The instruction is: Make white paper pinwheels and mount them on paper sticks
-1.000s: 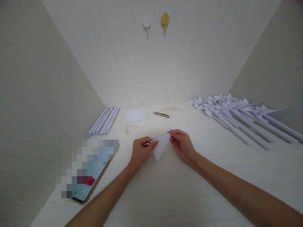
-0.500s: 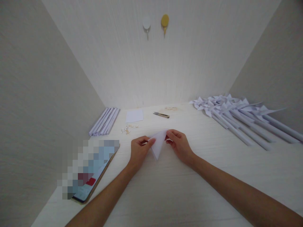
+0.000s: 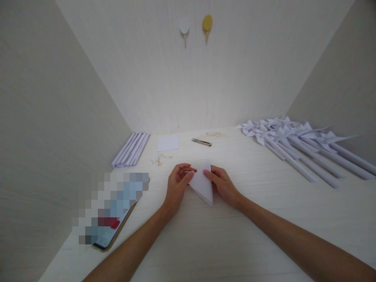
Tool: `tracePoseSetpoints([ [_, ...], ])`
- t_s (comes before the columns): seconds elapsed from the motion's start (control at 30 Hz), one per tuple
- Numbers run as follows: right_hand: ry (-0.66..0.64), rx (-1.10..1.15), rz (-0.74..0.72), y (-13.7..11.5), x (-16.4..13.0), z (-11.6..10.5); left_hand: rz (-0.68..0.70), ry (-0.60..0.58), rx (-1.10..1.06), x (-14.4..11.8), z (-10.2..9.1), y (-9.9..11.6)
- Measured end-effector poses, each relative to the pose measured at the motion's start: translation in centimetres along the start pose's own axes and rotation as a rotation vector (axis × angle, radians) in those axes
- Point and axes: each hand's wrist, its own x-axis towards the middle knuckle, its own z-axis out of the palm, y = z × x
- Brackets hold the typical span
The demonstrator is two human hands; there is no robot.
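A folded white sheet of paper (image 3: pixel 202 186) is held between my two hands, one of its points hanging down toward me. My right hand (image 3: pixel 222 184) pinches its right side, thumb flat on the front and fingers behind. At the left corner, my left hand (image 3: pixel 178 184) has its thumb and fingertips closed on the paper's edge. Beyond the hands lie small thread snips (image 3: pixel 201 142) and a flat white paper square (image 3: pixel 168 143). Small whitish and tan bits (image 3: pixel 160 159) are scattered in front of that square.
Rolled paper tubes (image 3: pixel 131 150) are stacked at the back left. Several paper pinwheels on tube sticks (image 3: pixel 293 137) lie piled at the right. A phone (image 3: pixel 117 227), partly blurred out, rests by my left forearm. White (image 3: pixel 184 26) and yellow (image 3: pixel 207 23) hooks are on the back wall.
The folded paper has turned, its lower point swinging to the right. My right hand has shifted from the top corner to a grip with its thumb on the paper's front.
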Motion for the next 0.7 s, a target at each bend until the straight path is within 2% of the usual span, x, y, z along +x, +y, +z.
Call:
tracePoseSetpoints([
  [0.13,-0.26,-0.128,0.059,-0.62,-0.53,0.29,-0.019,-0.099,0.047,0.21,-0.39,-0.25],
  [0.23,-0.344,-0.241,0.034,-0.8,-0.76,0.39,0.05,-0.131,0.088,0.12,-0.38,-0.24],
  [0.33,-0.372,-0.295,-0.003,-0.8,-0.8,0.41,0.102,-0.108,0.098,-0.06,-0.15,0.0],
  [0.53,-0.378,-0.392,-0.049,-0.73,-0.84,0.37,0.117,-0.085,0.114,-0.04,-0.17,0.04],
  [0.63,-0.372,-0.421,-0.066,-0.65,-0.82,0.35,0.107,-0.012,0.084,0.1,-0.33,-0.18],
  [0.7,-0.337,-0.439,-0.075,-0.61,-0.74,0.36,0.078,0.078,0.004,0.2,-0.37,-0.25],
])
